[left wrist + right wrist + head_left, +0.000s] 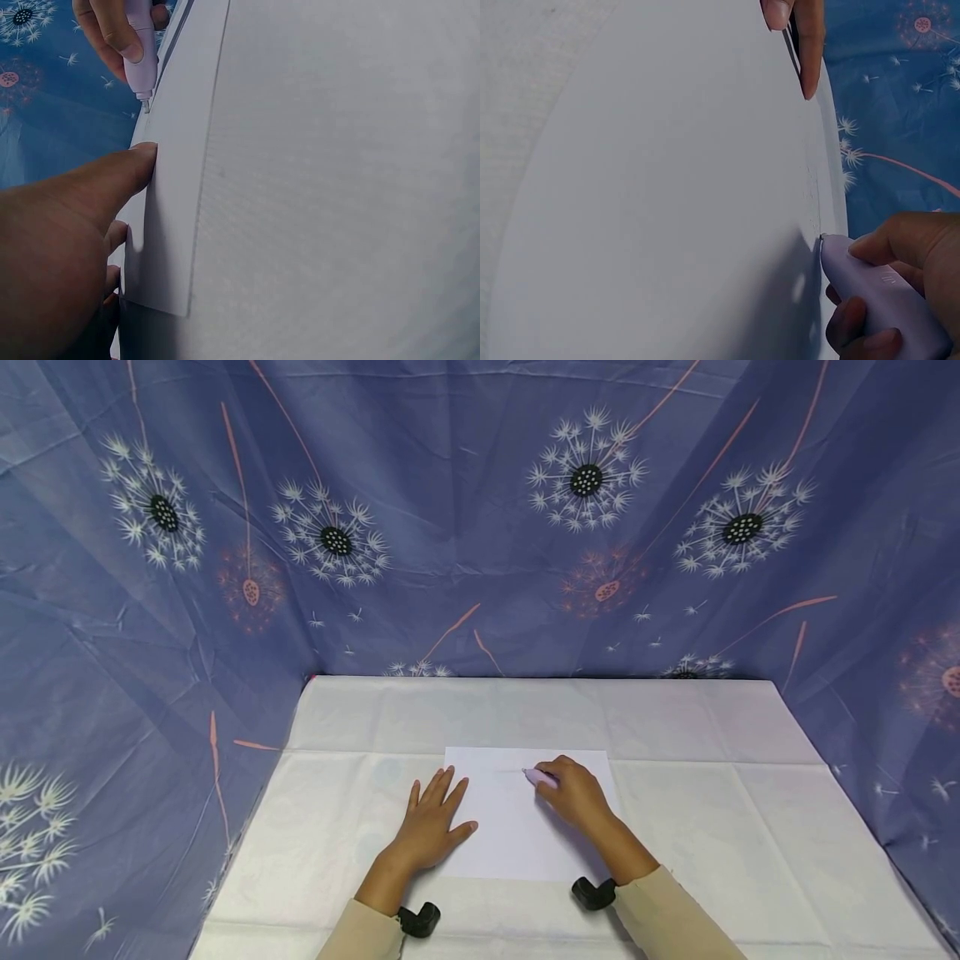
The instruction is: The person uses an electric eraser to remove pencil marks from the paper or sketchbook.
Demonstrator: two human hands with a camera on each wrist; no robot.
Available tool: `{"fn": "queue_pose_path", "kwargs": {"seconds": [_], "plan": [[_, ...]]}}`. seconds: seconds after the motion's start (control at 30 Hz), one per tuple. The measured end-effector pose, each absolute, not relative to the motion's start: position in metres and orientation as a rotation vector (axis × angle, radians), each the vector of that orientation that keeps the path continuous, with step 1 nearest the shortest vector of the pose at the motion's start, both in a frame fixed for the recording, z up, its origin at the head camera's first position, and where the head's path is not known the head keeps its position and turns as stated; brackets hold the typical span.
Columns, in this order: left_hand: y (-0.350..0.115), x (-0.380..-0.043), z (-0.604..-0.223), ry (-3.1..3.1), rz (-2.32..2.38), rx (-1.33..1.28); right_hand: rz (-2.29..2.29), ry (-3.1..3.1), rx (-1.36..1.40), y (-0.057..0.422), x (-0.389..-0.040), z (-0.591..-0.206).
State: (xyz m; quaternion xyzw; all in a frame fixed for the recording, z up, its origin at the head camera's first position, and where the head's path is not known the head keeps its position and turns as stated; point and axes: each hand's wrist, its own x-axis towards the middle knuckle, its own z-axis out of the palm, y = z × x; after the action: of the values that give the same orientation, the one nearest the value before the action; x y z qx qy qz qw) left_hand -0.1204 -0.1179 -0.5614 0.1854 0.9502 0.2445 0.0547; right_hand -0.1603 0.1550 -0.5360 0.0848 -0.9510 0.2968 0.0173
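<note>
A white sheet of paper point(502, 827) lies on the white-covered table. My left hand point(431, 827) rests on its left side with fingers spread straight. My right hand point(573, 793) grips a thick lilac pen-shaped electric eraser point(542, 777). The eraser's narrow metal tip points left and down, right at the sheet's upper part. A faint line runs left from the tip in the head view. In the right wrist view, the lilac eraser point(885, 300) lies between thumb and fingers, and small dark specks dot the paper point(667, 180) along the line.
A white cloth point(750, 827) with fold creases covers the table around the sheet. Blue fabric with dandelion prints point(465, 527) hangs behind and at both sides. Black curved pieces point(420, 920) stick out at both wrists, beside the beige sleeves point(667, 910).
</note>
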Motion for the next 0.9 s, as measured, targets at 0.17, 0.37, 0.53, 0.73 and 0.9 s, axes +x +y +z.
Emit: {"fn": "queue_pose_path", "kwargs": {"seconds": [0.17, 0.37, 0.53, 0.73, 0.9], "plan": [[-0.1181, -0.1207, -0.5622, 2.883, 0.741, 0.564, 0.921, -2.938, 0.286, 0.1549, -0.1596, -0.5371], [-0.1184, -0.1209, -0.5633, 2.884, 0.739, 0.564, 0.933, -2.938, 0.275, 0.1542, -0.1599, -0.5357], [-0.1185, -0.1213, -0.5636, 2.884, 0.732, 0.564, 0.936, -2.944, 0.283, 0.1538, -0.1601, -0.5346], [-0.1186, -0.1204, -0.5640, 2.888, 0.772, 0.587, 0.939, -2.944, 0.290, 0.1534, -0.1594, -0.5338], [-0.1194, -0.1201, -0.5665, 2.896, 0.822, 0.616, 0.941, -2.950, 0.271, 0.1521, -0.1595, -0.5332]]}}
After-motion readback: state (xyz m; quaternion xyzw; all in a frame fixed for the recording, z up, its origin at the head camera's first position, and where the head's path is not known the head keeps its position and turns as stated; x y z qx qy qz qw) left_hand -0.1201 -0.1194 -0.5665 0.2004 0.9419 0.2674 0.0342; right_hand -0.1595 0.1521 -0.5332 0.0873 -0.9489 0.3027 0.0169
